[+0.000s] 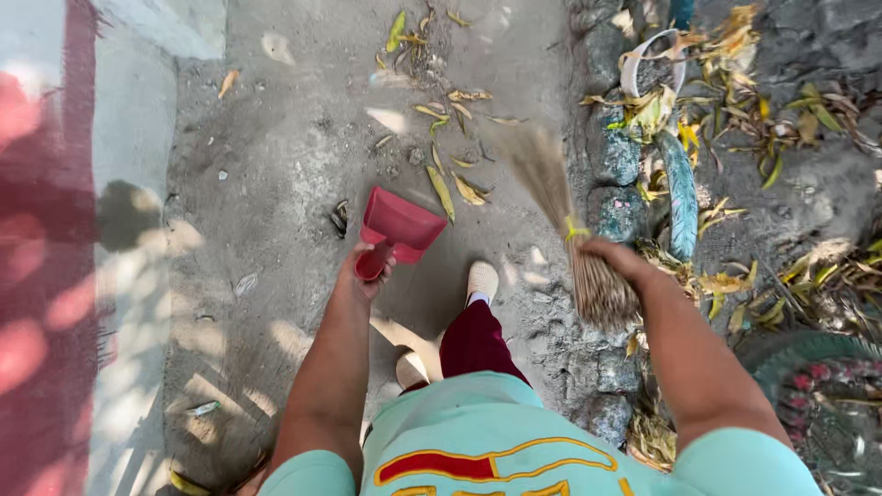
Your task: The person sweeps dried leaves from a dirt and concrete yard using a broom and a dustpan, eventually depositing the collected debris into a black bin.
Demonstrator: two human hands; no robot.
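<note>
Closest to the camera is the person's pale green shirt (pixel 478 432) with its red and yellow print, and below it a dark red trouser leg ending in a light shoe (pixel 481 278) planted on the grey, dusty ground (pixel 276 165). The left hand (pixel 367 271) is clenched around the short handle of a red dustpan (pixel 401 225), whose open mouth faces away from the body, up the picture, resting low on the ground. The right hand (pixel 614 257) grips a bundled stick broom (pixel 565 216) near its yellow tie; the broom's long axis runs from the thick bound end by the wrist forward and to the left, its fanned tip blurred just ahead of the dustpan's right side. The loose dry leaves (pixel 446 152), yellow and green, lie scattered straight ahead of both hands, between the broom's tip and the dustpan's mouth and beyond them, so they sit nearer the broom's bristles than the pan's lip. To the right runs a row of dark stones (pixel 616 184) edging a bed thick with more fallen leaves (pixel 735 119) and a worn white sandal (pixel 657 60). To the left lies a red-painted strip (pixel 37 276).
</note>
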